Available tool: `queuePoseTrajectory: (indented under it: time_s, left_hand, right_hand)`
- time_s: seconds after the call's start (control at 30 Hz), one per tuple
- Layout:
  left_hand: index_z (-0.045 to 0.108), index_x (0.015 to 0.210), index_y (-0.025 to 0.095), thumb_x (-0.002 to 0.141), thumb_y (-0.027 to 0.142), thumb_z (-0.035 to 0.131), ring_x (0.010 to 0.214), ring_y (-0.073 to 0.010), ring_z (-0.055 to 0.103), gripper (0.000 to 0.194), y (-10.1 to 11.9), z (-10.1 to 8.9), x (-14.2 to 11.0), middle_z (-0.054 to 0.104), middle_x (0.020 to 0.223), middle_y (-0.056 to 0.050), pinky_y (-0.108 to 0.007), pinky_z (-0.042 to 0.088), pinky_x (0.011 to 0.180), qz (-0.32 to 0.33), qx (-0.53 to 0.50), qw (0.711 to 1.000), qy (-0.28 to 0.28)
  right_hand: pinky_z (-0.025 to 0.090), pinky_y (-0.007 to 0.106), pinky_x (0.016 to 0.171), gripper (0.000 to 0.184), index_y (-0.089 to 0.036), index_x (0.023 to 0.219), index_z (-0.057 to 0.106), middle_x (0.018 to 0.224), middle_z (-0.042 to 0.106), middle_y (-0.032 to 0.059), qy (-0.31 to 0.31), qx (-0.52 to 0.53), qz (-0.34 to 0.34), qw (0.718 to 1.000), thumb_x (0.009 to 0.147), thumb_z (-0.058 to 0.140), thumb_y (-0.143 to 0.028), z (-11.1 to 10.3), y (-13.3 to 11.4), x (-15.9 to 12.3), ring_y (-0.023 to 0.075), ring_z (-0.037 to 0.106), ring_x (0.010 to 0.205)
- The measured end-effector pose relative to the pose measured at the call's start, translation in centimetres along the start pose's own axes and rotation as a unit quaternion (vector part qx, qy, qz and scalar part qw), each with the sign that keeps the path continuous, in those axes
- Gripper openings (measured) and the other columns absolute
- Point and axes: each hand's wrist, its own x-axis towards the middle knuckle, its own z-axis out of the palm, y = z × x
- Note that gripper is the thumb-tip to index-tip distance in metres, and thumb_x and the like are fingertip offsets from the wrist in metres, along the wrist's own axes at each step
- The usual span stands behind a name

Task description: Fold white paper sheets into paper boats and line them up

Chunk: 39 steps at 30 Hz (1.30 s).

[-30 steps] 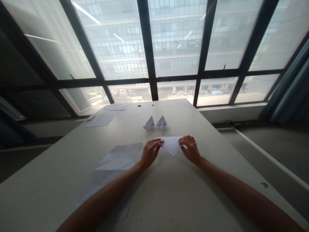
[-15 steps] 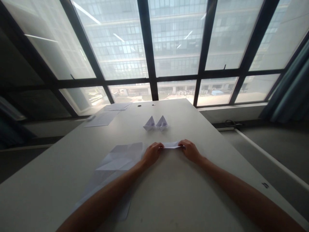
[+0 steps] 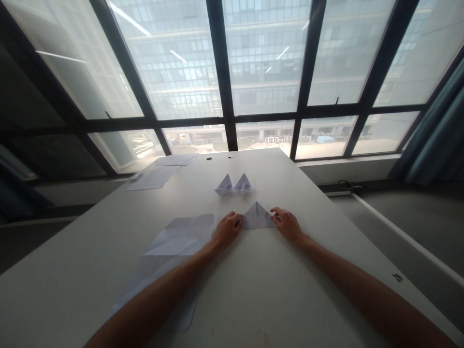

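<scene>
A white sheet of paper folded into a triangle point(image 3: 258, 221) lies on the table in front of me, its point facing away and a short crease line running down from the tip. My left hand point(image 3: 227, 229) has its fingers curled at the triangle's left corner. At the right corner is my right hand point(image 3: 287, 224), thumb and fingers bent around the paper's edge. Just beyond stand two folded paper boats point(image 3: 224, 185), side by side with pointed peaks.
Creased white sheets point(image 3: 181, 237) lie left of my hands, partly under my left forearm. More paper point(image 3: 155, 176) rests at the table's far left. A small dark object point(image 3: 398, 278) is near the right edge of the white table point(image 3: 290, 290). Large windows stand behind.
The folded paper went from a narrow strip seen nearly edge-on to a flat triangle with its point away from me. Both hands stayed at its two ends; the boats have not moved.
</scene>
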Motion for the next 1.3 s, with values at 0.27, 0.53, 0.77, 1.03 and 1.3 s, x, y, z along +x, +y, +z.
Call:
queuePoseTrajectory:
  time_s: [0.27, 0.53, 0.77, 1.03, 1.3]
  left_hand:
    - [0.058, 0.132, 0.026, 0.095, 0.015, 0.045, 0.132, -0.0245, 0.045, 0.041, 0.5, -0.2, -0.1, 0.051, 0.142, -0.007, -0.045, 0.037, 0.11, 0.122, 0.038, 0.992, 0.016]
    - [0.031, 0.152, 0.023, 0.101, 0.042, 0.039, 0.143, -0.0232, 0.031, 0.055, 2.0, -0.3, -0.8, 0.034, 0.155, -0.007, -0.043, 0.025, 0.118, 0.184, 0.018, 0.967, -0.177]
    - [0.034, 0.151, 0.025, 0.1, 0.041, 0.043, 0.143, -0.0231, 0.03, 0.054, 1.9, -0.4, -0.7, 0.035, 0.155, -0.006, -0.043, 0.025, 0.118, 0.179, 0.004, 0.969, -0.17]
    - [0.042, 0.146, 0.026, 0.097, 0.033, 0.049, 0.141, -0.0238, 0.036, 0.05, 2.0, -0.3, -0.7, 0.042, 0.151, -0.007, -0.045, 0.028, 0.117, 0.164, -0.033, 0.974, -0.154]
    - [0.05, 0.141, 0.028, 0.097, 0.033, 0.05, 0.137, -0.0246, 0.042, 0.044, 1.9, -0.4, -0.7, 0.046, 0.148, -0.007, -0.042, 0.034, 0.113, 0.19, -0.016, 0.971, -0.143]
  right_hand:
    - [0.043, 0.028, 0.086, 0.016, -0.019, 0.101, 0.067, 0.099, 0.069, 0.0068, -0.006, -0.066, -0.041, 0.997, 0.089, 0.056, -0.019, -0.1, -0.6, -0.2, 0.0199, 0.061, 0.096]
    - [0.042, 0.034, 0.089, 0.011, -0.02, 0.094, 0.069, 0.1, 0.065, 0.0081, 0.021, -0.102, -0.076, 0.992, 0.086, 0.061, -0.016, -0.6, -1.2, -0.3, 0.0232, 0.056, 0.099]
    - [0.042, 0.031, 0.088, 0.021, -0.022, 0.1, 0.069, 0.103, 0.065, 0.0063, -0.07, -0.047, -0.219, 0.972, 0.091, 0.052, -0.012, -0.5, -3.2, -1.1, 0.0183, 0.056, 0.097]
    - [0.043, 0.03, 0.089, 0.016, -0.019, 0.095, 0.07, 0.096, 0.064, 0.0063, -0.067, -0.007, -0.1, 0.993, 0.09, 0.055, -0.017, 0.1, -2.2, -0.6, 0.0193, 0.057, 0.096]
    - [0.039, 0.033, 0.095, 0.024, -0.018, 0.109, 0.068, 0.108, 0.063, 0.0113, -0.041, -0.104, -0.037, 0.993, 0.087, 0.061, -0.026, -0.4, -1.4, -0.2, 0.0248, 0.052, 0.105]
